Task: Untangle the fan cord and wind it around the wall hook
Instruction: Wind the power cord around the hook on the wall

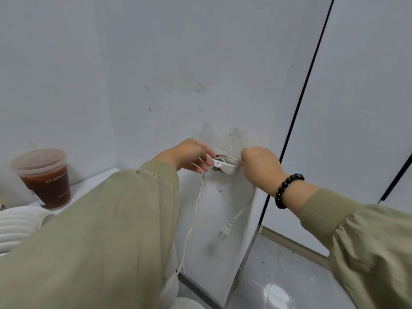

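A white wall hook (pixel 224 166) sticks out of the grey wall, with turns of the thin white fan cord (pixel 193 217) wound behind it. My left hand (pixel 191 156) pinches the cord at the hook's left side. My right hand (pixel 260 167) grips the cord at the hook's right side. One strand hangs down from the left hand toward the floor. Another strand drops on the right and ends in a two-pin plug (pixel 227 227) dangling against the wall. The white fan (pixel 15 228) shows partly at the left edge.
A lidded plastic cup of dark tea (pixel 45 178) with a straw stands on a white ledge (pixel 93 181) at the left. A dark-edged glass panel (pixel 298 112) runs along the right. Grey glossy floor (pixel 278 275) lies below.
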`<move>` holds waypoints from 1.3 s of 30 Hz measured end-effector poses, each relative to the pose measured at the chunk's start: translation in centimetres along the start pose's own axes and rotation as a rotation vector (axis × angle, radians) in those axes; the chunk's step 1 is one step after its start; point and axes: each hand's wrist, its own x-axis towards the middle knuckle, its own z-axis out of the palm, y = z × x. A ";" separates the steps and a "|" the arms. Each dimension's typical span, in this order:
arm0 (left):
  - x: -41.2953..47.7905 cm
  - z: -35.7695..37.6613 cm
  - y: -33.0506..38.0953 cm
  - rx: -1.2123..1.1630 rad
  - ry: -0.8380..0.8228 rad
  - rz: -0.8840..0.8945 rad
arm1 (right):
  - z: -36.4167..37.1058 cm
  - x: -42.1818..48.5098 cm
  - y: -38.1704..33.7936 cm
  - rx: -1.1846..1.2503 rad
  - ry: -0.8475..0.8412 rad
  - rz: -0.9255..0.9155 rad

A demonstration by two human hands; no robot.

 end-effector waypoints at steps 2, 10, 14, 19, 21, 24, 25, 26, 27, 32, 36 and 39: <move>-0.1 0.3 0.1 0.016 -0.023 0.001 | 1.1 -0.5 0.1 -0.014 0.029 -0.018; -0.4 1.4 0.7 0.128 -0.211 -0.033 | 3.3 -1.4 -0.2 0.099 0.050 0.054; -0.4 1.6 0.8 0.189 -0.286 -0.048 | 4.0 -1.7 -0.3 0.146 0.074 0.129; -0.1 2.1 0.9 0.284 -0.331 -0.026 | 4.1 -2.3 -0.6 0.168 0.087 0.141; -0.1 2.4 1.1 0.323 -0.359 -0.029 | 4.2 -2.3 -0.5 0.169 0.095 0.153; -0.1 2.3 0.9 0.335 -0.416 -0.058 | 4.5 -2.6 -0.4 0.198 0.096 0.183; 0.0 2.2 0.9 0.327 -0.422 -0.063 | 4.7 -2.6 -0.4 0.245 0.100 0.211; 0.0 2.1 0.8 0.313 -0.413 -0.061 | 4.9 -2.5 -0.4 0.296 0.109 0.242; 0.1 2.1 0.8 0.296 -0.386 -0.055 | 4.9 -2.3 -0.3 0.341 0.125 0.274; 0.3 2.3 1.2 0.297 -0.286 -0.035 | 5.1 -2.0 0.3 0.214 0.210 0.242; 0.4 1.9 1.1 0.293 -0.310 -0.044 | 4.8 -2.5 -0.5 0.110 0.266 0.108; 0.6 1.8 1.0 0.264 -0.306 -0.053 | 5.8 -2.6 -1.1 0.080 0.334 0.087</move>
